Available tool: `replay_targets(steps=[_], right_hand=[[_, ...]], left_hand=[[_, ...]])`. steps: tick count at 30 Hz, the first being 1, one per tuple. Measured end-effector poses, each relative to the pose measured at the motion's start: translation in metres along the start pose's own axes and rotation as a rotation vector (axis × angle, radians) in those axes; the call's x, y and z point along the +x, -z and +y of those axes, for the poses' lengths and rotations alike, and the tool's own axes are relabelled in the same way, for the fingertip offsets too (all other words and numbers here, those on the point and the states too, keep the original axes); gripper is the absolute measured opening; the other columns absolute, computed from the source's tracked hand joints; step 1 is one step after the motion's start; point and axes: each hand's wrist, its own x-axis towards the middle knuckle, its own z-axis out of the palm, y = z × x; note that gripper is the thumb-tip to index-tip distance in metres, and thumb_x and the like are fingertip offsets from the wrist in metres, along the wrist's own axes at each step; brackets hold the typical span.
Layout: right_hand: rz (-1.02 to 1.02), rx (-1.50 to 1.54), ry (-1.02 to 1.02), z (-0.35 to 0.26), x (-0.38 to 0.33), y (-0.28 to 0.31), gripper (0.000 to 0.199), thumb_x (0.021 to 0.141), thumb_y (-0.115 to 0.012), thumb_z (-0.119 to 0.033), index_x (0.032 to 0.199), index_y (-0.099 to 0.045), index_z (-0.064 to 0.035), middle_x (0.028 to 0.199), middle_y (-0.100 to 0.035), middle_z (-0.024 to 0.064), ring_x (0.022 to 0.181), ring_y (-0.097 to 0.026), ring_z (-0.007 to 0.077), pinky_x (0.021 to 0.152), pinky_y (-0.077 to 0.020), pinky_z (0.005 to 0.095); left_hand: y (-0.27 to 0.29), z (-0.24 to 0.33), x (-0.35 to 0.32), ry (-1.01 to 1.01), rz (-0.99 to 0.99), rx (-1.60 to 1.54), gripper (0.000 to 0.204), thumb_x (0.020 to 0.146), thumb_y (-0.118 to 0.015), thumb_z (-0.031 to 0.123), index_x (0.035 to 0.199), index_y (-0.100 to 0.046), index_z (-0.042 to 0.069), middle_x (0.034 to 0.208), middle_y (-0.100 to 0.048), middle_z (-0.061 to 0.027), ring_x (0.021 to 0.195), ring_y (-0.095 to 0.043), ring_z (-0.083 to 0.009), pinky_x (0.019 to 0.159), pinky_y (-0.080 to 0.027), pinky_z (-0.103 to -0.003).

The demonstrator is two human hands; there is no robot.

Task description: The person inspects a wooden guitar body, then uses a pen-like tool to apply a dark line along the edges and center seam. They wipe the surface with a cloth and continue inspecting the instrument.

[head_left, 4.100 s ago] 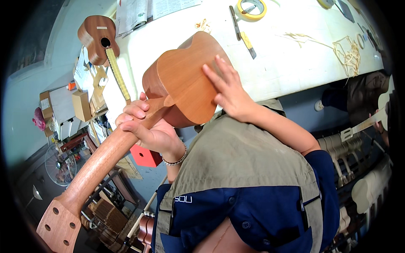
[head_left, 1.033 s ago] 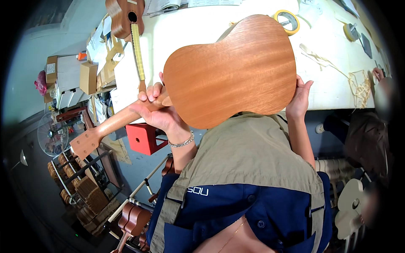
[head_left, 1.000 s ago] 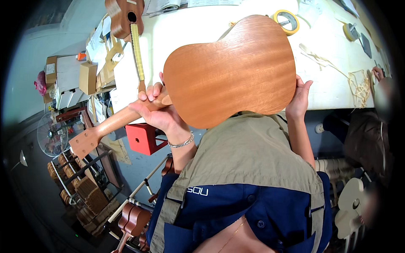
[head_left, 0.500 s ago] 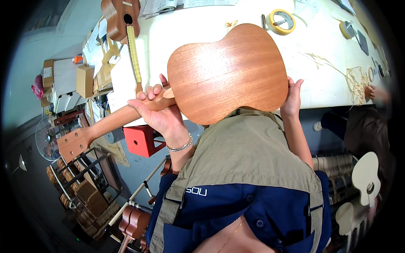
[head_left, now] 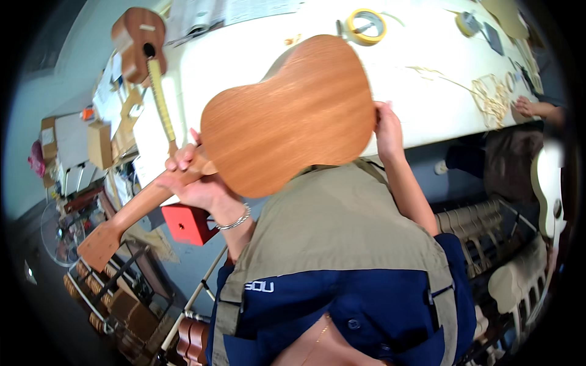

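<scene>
A reddish-brown wooden ukulele (head_left: 287, 113) is held up in front of me, its plain back facing me. My left hand (head_left: 198, 183) is closed round the neck near the heel, fingers curling over it. The bare headstock (head_left: 101, 245) points down to the left. My right hand (head_left: 389, 128) grips the rounded bottom end of the body, thumb at the edge; its other fingers are partly hidden behind the wood. The lower edge of the body is close to my olive apron (head_left: 342, 226). The ukulele's front is hidden.
Across the white workbench (head_left: 421, 100) lie another ukulele (head_left: 137, 46) with a taped fretboard, a yellow tape roll (head_left: 366, 26) and tangled cord (head_left: 490, 97). Another person's hand (head_left: 526, 107) is at the right. Below stand a red stool (head_left: 186, 224) and racks of instrument bodies (head_left: 510, 283).
The ukulele has tilted, showing some of its far side, and the glare on its back has faded. Both hands keep their grip. The whole view has shifted and turned slightly.
</scene>
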Motion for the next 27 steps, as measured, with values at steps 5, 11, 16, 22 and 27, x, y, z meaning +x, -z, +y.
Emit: replay_targets(steps=[5, 11, 16, 22, 27], right_hand=[[0.35, -0.49, 0.412, 0.003, 0.078, 0.068, 0.02, 0.089, -0.059, -0.02, 0.096, -0.067, -0.0025, 0.085, -0.068, 0.006, 0.08, -0.06, 0.0139, 0.074, -0.0458, 0.0274], [0.634, -1.262, 0.696, -0.034, 0.135, 0.131, 0.022, 0.077, -0.068, -0.014, 0.099, -0.069, -0.0197, 0.084, -0.059, 0.0036, 0.081, -0.055, 0.0222, 0.071, -0.0465, 0.0332], [0.36, -1.612, 0.865, -0.039, 0.143, 0.118, 0.019, 0.071, -0.072, -0.016, 0.089, -0.068, -0.0205, 0.085, -0.055, 0.0016, 0.085, -0.053, 0.0216, 0.07, -0.0453, 0.035], [0.32, -1.191, 1.079, -0.048, 0.144, 0.077, 0.01, 0.074, -0.072, -0.019, 0.077, -0.066, -0.0129, 0.09, -0.058, 0.0047, 0.089, -0.053, 0.0253, 0.076, -0.0434, 0.0359], [0.16, -0.596, 0.495, -0.078, 0.111, 0.046, 0.017, 0.087, -0.062, -0.019, 0.095, -0.06, -0.0051, 0.08, -0.058, 0.0031, 0.071, -0.055, 0.0119, 0.062, -0.0432, 0.0253]], left_hand=[[0.006, -0.002, 0.003, 0.02, 0.045, 0.092, 0.041, 0.086, -0.052, 0.054, 0.075, -0.049, 0.014, 0.061, -0.046, 0.0028, 0.067, -0.055, -0.0135, 0.105, -0.038, -0.05], [0.019, -0.002, 0.01, -0.003, 0.064, 0.173, 0.04, 0.089, -0.052, 0.05, 0.074, -0.047, 0.014, 0.061, -0.046, 0.001, 0.069, -0.058, -0.0155, 0.108, -0.031, -0.051], [0.025, -0.004, 0.013, 0.013, 0.036, 0.152, 0.039, 0.088, -0.056, 0.046, 0.07, -0.05, 0.012, 0.063, -0.045, -0.0017, 0.072, -0.056, -0.0195, 0.106, -0.033, -0.051], [0.026, -0.005, 0.011, 0.001, 0.024, 0.168, 0.039, 0.09, -0.051, 0.046, 0.072, -0.053, 0.012, 0.064, -0.048, -0.0026, 0.07, -0.057, -0.021, 0.105, -0.036, -0.052], [0.018, -0.006, 0.001, -0.019, 0.062, 0.187, 0.038, 0.09, -0.051, 0.047, 0.074, -0.046, 0.013, 0.065, -0.044, -0.0007, 0.071, -0.053, -0.0192, 0.106, -0.034, -0.051]])
